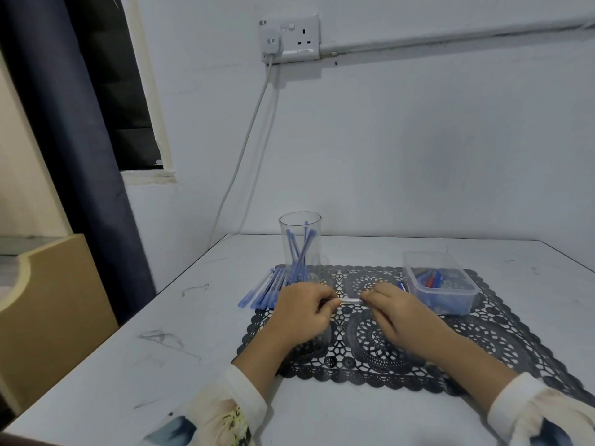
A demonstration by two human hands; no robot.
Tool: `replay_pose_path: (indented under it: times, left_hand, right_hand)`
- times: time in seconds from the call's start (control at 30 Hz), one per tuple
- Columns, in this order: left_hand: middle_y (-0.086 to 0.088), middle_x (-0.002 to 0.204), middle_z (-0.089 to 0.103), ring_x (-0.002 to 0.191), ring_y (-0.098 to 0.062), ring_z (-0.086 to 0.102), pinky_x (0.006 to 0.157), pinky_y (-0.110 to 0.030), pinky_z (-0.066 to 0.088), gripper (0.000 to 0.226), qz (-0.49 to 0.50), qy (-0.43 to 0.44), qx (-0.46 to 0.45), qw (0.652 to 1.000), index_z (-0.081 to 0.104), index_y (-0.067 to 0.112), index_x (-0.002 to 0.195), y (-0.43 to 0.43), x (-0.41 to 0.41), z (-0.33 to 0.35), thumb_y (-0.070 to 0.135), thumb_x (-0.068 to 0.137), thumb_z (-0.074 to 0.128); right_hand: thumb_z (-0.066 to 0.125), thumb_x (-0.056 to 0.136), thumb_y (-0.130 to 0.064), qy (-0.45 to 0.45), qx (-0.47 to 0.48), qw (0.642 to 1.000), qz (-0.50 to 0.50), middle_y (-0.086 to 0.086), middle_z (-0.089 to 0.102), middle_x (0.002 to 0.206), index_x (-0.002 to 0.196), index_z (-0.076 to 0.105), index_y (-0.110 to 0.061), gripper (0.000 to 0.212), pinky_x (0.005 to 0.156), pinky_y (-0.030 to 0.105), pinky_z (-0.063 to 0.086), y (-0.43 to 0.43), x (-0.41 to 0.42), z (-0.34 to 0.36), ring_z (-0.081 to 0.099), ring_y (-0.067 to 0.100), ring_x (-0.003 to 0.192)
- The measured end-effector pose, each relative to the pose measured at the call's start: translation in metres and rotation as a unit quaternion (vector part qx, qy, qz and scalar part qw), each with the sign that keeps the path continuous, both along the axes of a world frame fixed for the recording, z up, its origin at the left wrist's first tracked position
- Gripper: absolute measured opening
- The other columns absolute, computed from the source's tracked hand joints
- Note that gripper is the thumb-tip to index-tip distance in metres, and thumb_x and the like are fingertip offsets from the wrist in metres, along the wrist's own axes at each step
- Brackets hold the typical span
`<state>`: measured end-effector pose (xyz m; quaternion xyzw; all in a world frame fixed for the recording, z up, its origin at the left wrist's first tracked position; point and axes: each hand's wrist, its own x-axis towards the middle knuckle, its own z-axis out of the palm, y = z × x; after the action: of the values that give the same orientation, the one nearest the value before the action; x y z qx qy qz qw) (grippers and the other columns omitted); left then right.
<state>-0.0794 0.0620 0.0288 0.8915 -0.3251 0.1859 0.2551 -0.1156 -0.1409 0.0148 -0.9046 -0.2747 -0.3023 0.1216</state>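
Observation:
A clear pen barrel (351, 301) lies level between my two hands, just above the black lace placemat (370, 346). My left hand (304, 312) pinches its left end with curled fingers. My right hand (391, 309) pinches the right end. A clear plastic cup (300, 249) behind my left hand holds several blue pens standing upright. Several more blue pens (262, 289) lie in a row on the mat's far left corner. A clear plastic box (439, 283) to the right holds blue and red pen parts.
The white table (193, 333) has its left edge near a tan cabinet (48, 317). A white cable (244, 149) runs down the wall from a socket behind the cup. A dark blue curtain (74, 156) hangs at the left.

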Motion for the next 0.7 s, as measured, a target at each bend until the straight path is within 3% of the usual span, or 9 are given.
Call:
replay_pose_path:
  times: [0.33, 0.47, 0.7]
  left_hand:
    - [0.003, 0.069, 0.065, 0.062, -0.007, 0.051, 0.057, -0.020, 0.033, 0.017, -0.010, 0.002, -0.006, 1.000, 0.069, 0.021, 0.088, 0.0010, 0.0004, -0.0001, 0.030, 0.089, 0.055]
    - [0.004, 0.069, 0.065, 0.060, -0.005, 0.049, 0.054, -0.011, 0.028, 0.016, -0.020, -0.001, -0.010, 1.000, 0.070, 0.020, 0.087, 0.0014, -0.0007, 0.0007, 0.028, 0.089, 0.055]
    - [0.004, 0.068, 0.065, 0.061, -0.008, 0.053, 0.056, -0.017, 0.033, 0.017, -0.022, 0.010, -0.016, 1.000, 0.070, 0.020, 0.086, 0.0018, -0.0001, 0.0001, 0.029, 0.088, 0.055]
  right_hand:
    - [0.040, 0.089, -0.020, 0.018, 0.015, 1.000, 0.010, -0.001, 0.057, 0.075, 0.098, 0.065, -0.006, 0.031, 0.070, 0.010, 0.037, 0.0015, -0.0042, 0.0057, 0.046, 0.003, 0.068]
    - [0.040, 0.088, -0.019, 0.017, 0.015, 1.000, 0.016, -0.002, 0.056, 0.072, 0.096, 0.066, -0.005, 0.031, 0.070, 0.009, 0.035, 0.0019, -0.0054, 0.0076, 0.041, 0.000, 0.067]
    - [0.046, 0.086, -0.015, 0.023, 0.010, 0.999, 0.020, -0.005, 0.056, 0.071, 0.097, 0.068, -0.005, 0.026, 0.067, 0.007, 0.037, -0.0002, -0.0047, 0.0070, 0.040, -0.003, 0.066]
